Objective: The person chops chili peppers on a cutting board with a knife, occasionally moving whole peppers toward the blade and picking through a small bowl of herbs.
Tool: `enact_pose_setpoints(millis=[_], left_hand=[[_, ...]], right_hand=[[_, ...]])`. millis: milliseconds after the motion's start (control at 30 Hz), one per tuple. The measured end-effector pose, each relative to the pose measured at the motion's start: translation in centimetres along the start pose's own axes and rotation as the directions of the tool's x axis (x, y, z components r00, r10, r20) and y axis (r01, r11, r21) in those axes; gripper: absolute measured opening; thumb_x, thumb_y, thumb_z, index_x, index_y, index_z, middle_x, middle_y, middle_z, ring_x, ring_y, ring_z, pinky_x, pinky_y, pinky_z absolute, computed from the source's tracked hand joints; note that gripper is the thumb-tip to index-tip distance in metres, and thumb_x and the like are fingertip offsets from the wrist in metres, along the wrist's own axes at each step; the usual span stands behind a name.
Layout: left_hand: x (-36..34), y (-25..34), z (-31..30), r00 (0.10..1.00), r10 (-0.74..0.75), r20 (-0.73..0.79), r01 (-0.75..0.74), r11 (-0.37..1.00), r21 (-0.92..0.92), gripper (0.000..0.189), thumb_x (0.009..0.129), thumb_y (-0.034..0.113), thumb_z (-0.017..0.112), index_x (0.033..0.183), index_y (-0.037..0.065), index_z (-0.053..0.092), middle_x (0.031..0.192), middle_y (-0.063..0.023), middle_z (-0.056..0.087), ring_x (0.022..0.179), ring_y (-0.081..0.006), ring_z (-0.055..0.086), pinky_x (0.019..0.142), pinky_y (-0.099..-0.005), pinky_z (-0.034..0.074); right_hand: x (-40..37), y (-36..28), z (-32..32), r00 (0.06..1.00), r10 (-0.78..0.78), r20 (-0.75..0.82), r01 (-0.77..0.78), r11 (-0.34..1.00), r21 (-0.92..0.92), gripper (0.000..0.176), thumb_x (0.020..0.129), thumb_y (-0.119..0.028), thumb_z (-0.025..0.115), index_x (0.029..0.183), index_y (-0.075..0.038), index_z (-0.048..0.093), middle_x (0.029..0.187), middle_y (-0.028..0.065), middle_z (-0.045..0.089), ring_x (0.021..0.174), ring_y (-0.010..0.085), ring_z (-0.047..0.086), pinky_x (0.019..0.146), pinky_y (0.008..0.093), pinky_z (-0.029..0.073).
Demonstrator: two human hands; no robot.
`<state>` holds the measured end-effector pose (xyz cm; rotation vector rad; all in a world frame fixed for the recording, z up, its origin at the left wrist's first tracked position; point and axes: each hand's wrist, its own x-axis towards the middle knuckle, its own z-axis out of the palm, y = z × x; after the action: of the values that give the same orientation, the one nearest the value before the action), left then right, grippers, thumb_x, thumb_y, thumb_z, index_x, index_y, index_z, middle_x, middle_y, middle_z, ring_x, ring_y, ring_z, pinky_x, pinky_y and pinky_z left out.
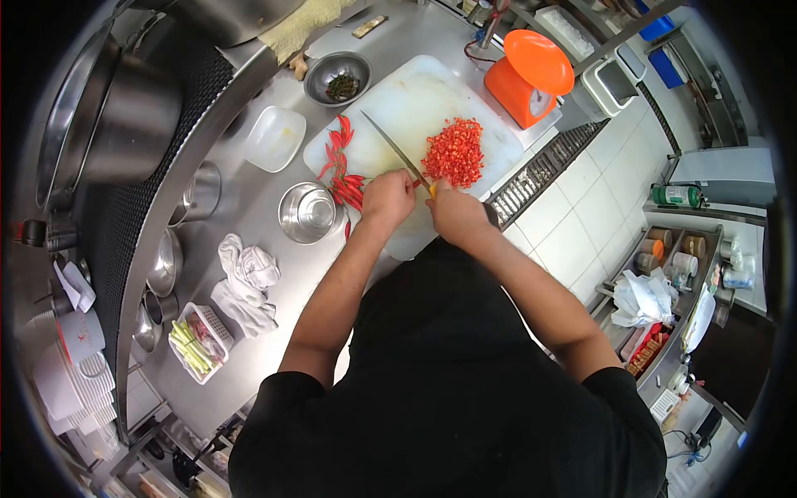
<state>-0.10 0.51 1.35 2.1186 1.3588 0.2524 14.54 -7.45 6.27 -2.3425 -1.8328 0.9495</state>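
Note:
My right hand (459,214) is closed around the yellow handle of a long kitchen knife (392,143), whose blade points away and to the left over the white cutting board (407,95). Close beside the blade, my left hand (389,197) is closed, with a bit of red chili showing at its fingertips. Whole red chilies (336,162) lie along the board's left side, partly next to my left hand. A heap of chopped red chilies (455,153) sits on the right of the board, just beyond my right hand.
Left of the board stand a steel pot (307,212), a white plastic container (276,139) and a steel bowl (337,79) with dark green contents. An orange scale (531,79) is at the back right. A cloth (246,285) and a white basket (201,342) lie at the left.

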Motion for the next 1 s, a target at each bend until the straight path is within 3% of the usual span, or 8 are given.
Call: enact_pose_setpoints(millis=[333, 433, 533, 633, 733, 833, 933, 1000], left_hand=[[0.0, -0.3, 0.3, 1.000, 0.005, -0.002, -0.005, 1.000, 0.001, 0.010, 0.085, 0.015, 0.070, 0.090, 0.008, 0.075, 0.082, -0.0168, 0.074, 0.080, -0.0371, 0.074, 0.076, -0.0483, 0.058], [0.0, -0.2, 0.3, 1.000, 0.004, 0.011, -0.004, 1.000, 0.007, 0.011, 0.085, 0.015, 0.070, 0.091, 0.007, 0.075, 0.084, -0.0167, 0.075, 0.081, -0.0370, 0.074, 0.076, -0.0485, 0.058], [-0.3, -0.2, 0.4, 0.997, 0.071, -0.031, -0.070, 0.997, 0.045, 0.012, 0.086, 0.015, 0.069, 0.091, 0.007, 0.075, 0.086, -0.0169, 0.075, 0.082, -0.0371, 0.074, 0.076, -0.0484, 0.058], [-0.3, 0.0, 0.2, 0.999, 0.036, -0.008, -0.036, 0.999, 0.040, 0.011, 0.086, 0.015, 0.069, 0.092, 0.007, 0.075, 0.089, -0.0170, 0.075, 0.083, -0.0372, 0.074, 0.077, -0.0486, 0.058], [-0.3, 0.0, 0.3, 0.998, 0.050, -0.031, -0.049, 0.998, 0.032, 0.012, 0.086, 0.015, 0.068, 0.092, 0.007, 0.075, 0.089, -0.0166, 0.075, 0.083, -0.0371, 0.074, 0.077, -0.0490, 0.058], [-0.2, 0.0, 0.5, 0.999, 0.040, -0.028, -0.039, 0.999, 0.032, 0.012, 0.086, 0.015, 0.069, 0.093, 0.008, 0.076, 0.088, -0.0167, 0.075, 0.083, -0.0369, 0.074, 0.077, -0.0486, 0.058], [-0.2, -0.2, 0.6, 0.994, 0.094, -0.058, -0.091, 0.995, 0.049, 0.012, 0.086, 0.015, 0.070, 0.093, 0.007, 0.077, 0.087, -0.0167, 0.075, 0.082, -0.0360, 0.074, 0.076, -0.0475, 0.058], [-0.3, 0.2, 0.2, 0.999, 0.046, -0.022, -0.046, 0.999, 0.000, 0.012, 0.087, 0.016, 0.071, 0.093, 0.007, 0.076, 0.086, -0.0164, 0.075, 0.081, -0.0354, 0.074, 0.076, -0.0468, 0.059]], right_hand=[[-0.7, 0.1, -1.1, 0.999, -0.039, 0.007, 0.039, 0.998, -0.041, 0.039, 0.105, -0.032, 0.058, 0.118, 0.004, 0.052, 0.094, 0.0270, 0.074, 0.090, 0.0433, 0.075, 0.081, 0.0525, 0.059], [0.4, 0.1, 0.8, 1.000, 0.013, 0.006, -0.012, 1.000, -0.020, 0.040, 0.105, -0.032, 0.058, 0.118, 0.005, 0.052, 0.094, 0.0267, 0.074, 0.092, 0.0429, 0.075, 0.082, 0.0522, 0.059], [1.1, 0.6, 0.2, 0.999, -0.042, 0.023, 0.043, 0.999, -0.024, 0.039, 0.105, -0.032, 0.058, 0.118, 0.005, 0.052, 0.095, 0.0265, 0.074, 0.094, 0.0429, 0.074, 0.084, 0.0525, 0.058], [0.7, 0.5, -1.3, 0.997, -0.056, 0.045, 0.058, 0.997, -0.052, 0.038, 0.104, -0.031, 0.059, 0.117, 0.005, 0.052, 0.094, 0.0263, 0.074, 0.093, 0.0431, 0.074, 0.083, 0.0532, 0.058], [-0.8, -0.3, -2.2, 0.997, -0.052, 0.059, 0.058, 0.994, -0.096, 0.035, 0.105, -0.029, 0.058, 0.116, 0.004, 0.054, 0.094, 0.0243, 0.075, 0.089, 0.0394, 0.076, 0.079, 0.0490, 0.060], [0.4, 0.6, 0.6, 0.999, -0.036, -0.017, 0.036, 0.999, -0.038, 0.037, 0.104, -0.031, 0.059, 0.114, 0.004, 0.052, 0.095, 0.0272, 0.074, 0.093, 0.0428, 0.074, 0.082, 0.0529, 0.058], [0.9, 0.7, -0.3, 0.998, -0.053, 0.033, 0.054, 0.998, -0.027, 0.037, 0.104, -0.031, 0.059, 0.114, 0.004, 0.052, 0.095, 0.0272, 0.074, 0.092, 0.0433, 0.074, 0.082, 0.0526, 0.058], [0.8, 1.0, -1.0, 0.996, -0.082, 0.036, 0.083, 0.995, -0.051, 0.038, 0.104, -0.031, 0.059, 0.114, 0.005, 0.052, 0.094, 0.0269, 0.074, 0.091, 0.0432, 0.074, 0.081, 0.0526, 0.058]])
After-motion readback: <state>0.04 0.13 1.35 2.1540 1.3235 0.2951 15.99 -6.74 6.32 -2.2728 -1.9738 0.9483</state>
